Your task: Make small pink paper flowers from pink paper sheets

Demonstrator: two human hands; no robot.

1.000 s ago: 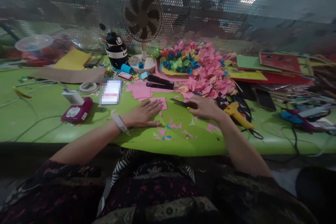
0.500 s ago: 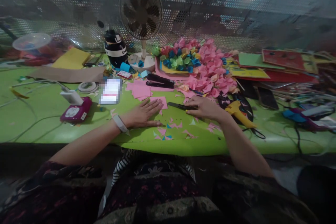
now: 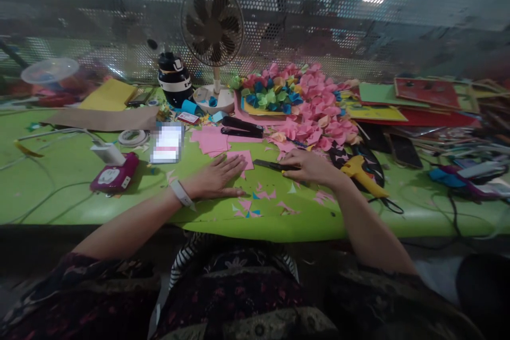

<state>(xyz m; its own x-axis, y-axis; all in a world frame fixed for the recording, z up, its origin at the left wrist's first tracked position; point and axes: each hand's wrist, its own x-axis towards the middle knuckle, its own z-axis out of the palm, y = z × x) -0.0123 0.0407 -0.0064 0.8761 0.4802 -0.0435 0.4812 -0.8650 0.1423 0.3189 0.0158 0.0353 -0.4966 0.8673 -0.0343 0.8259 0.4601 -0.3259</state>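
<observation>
My left hand point(image 3: 215, 178) lies flat with its fingers stretched over a pink paper square point(image 3: 247, 160), pressing it to the green table point(image 3: 303, 226). Part of the square is hidden under the fingers. In my right hand point(image 3: 306, 166) is a black utility knife point(image 3: 273, 165), its tip pointing left, close to the square's right edge. Small pink, blue and white paper scraps point(image 3: 246, 205) are scattered nearer to me. Behind the left hand rest more pink paper sheets point(image 3: 211, 139) beside a black stapler point(image 3: 241, 127).
A heap of pink paper flowers point(image 3: 314, 95) rises at the back, near a fan point(image 3: 213, 24) and a dark jug point(image 3: 174, 79). A yellow glue gun point(image 3: 364, 176) lies right of my right hand. A lit phone point(image 3: 167, 142) and a purple power adapter point(image 3: 115, 172) are at left.
The view has tilted slightly, so the scene sits a little lower in the frame. Both hands stay nearly where they were, the left still flat and the right still holding the knife.
</observation>
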